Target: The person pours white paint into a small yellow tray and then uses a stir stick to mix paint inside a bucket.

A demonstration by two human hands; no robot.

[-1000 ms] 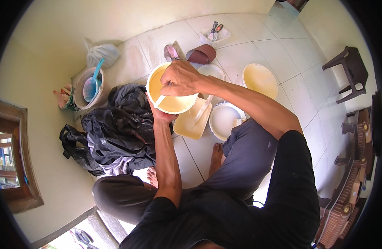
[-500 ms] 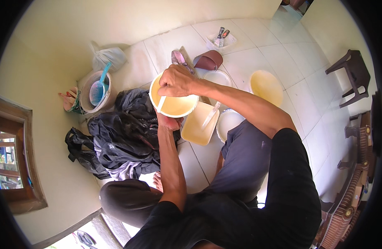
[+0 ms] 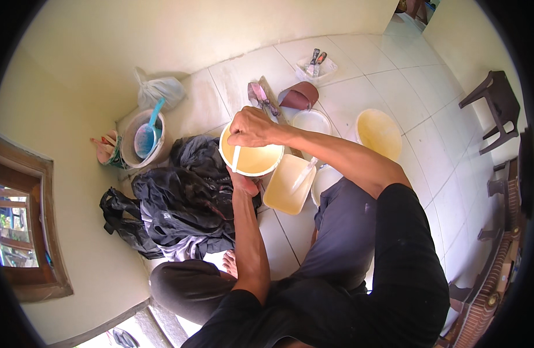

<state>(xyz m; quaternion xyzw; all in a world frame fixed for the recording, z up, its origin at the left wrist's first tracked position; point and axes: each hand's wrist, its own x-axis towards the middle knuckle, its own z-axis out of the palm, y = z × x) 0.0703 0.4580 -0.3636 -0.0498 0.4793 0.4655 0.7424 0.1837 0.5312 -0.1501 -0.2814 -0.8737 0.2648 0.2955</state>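
A white bucket (image 3: 267,172) with cream-yellow paint inside is tilted a little toward me. My left hand (image 3: 244,183) supports it at the near side, its fingers mostly hidden beneath. Above the far left rim, my right hand (image 3: 252,127) is closed in a fist around the top of a flat white strip (image 3: 237,158). The strip runs down to the near rim; whether it is the bucket's handle or a loose stick I cannot make out. Right of the bucket lies a cream-coated paint tray (image 3: 274,196) with a pale, long-handled tool (image 3: 305,173) in it.
Dark crumpled cloth (image 3: 183,197) lies at left, beyond it a pail (image 3: 164,152) holding a blue dipper (image 3: 147,137). Farther off are trowels (image 3: 261,95), a maroon curved piece (image 3: 300,95) and a tool box (image 3: 317,69). A yellow-coated round lid or tub (image 3: 378,134) and dark stool (image 3: 494,110) are right.
The whole view has shifted, so the floor things sit slightly lower and farther right. Both hands keep their hold, with the bucket and fist almost unchanged relative to each other.
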